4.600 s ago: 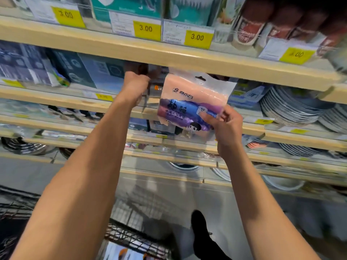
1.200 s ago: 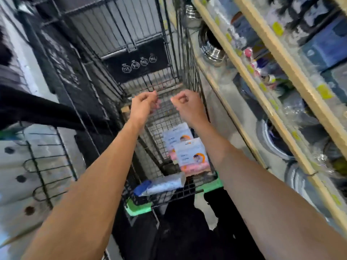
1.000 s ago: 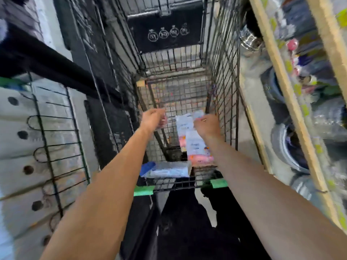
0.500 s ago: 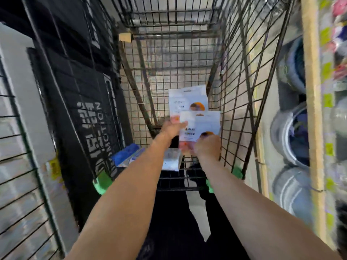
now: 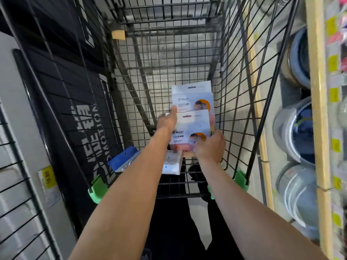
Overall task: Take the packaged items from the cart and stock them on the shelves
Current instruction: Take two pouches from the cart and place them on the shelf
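Inside the cart [image 5: 244,76], my left hand [image 5: 167,120] grips the near packet [image 5: 189,128] at nine o'clock. My right hand [image 5: 211,147] grips it at five o'clock.

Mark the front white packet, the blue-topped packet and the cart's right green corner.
front white packet [image 5: 191,126], head view, blank upper face
blue-topped packet [image 5: 123,158], head view, blue end
green corner [image 5: 241,180], head view, bumper face

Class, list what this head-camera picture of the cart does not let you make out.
1. Near white packet: small print is blurred.
2. Far white packet: lower part hidden behind the near one.
3. Blue-ended pack: partly hidden by the left forearm.
4. Right hand: fingers hidden behind it; grip unclear.
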A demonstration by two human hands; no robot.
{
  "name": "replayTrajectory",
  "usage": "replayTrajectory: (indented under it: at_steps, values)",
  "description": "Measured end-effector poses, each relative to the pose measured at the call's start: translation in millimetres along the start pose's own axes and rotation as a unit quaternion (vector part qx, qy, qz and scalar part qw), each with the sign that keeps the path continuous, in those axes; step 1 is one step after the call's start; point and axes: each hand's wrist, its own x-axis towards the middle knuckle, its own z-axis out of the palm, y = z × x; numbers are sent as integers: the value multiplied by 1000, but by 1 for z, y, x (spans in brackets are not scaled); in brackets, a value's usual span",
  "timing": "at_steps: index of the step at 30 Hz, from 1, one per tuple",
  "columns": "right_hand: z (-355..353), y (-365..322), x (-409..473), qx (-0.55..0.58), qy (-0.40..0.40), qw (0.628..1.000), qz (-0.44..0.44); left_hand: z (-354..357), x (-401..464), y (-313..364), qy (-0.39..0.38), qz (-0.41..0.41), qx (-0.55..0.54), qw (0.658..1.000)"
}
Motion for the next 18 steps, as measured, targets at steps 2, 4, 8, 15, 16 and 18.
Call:
replayTrajectory:
  at_steps: [2,4,8,15,16,18]
  values:
    - [-2,-2,7,6,-30,1000,2,1,31,-9,-20,-3,-2,1000]
    - [-4,-4,11,21,-51,998,13,-5,41,-9,-46,0,12,999]
    - [-10,-1,8,41,-97,994,-7,-15,0,19,-108,75,76,988]
    - [-21,-15,-13,107,-80,983,-124,-43,-18,72,-82,198,80,973]
    - [-28,-24,-19,121,-67,981,-137,-54,-25,81,-63,222,86,969]
    - [-40,-44,-27,181,-63,971,-144,-79,-40,97,-35,251,101,962]
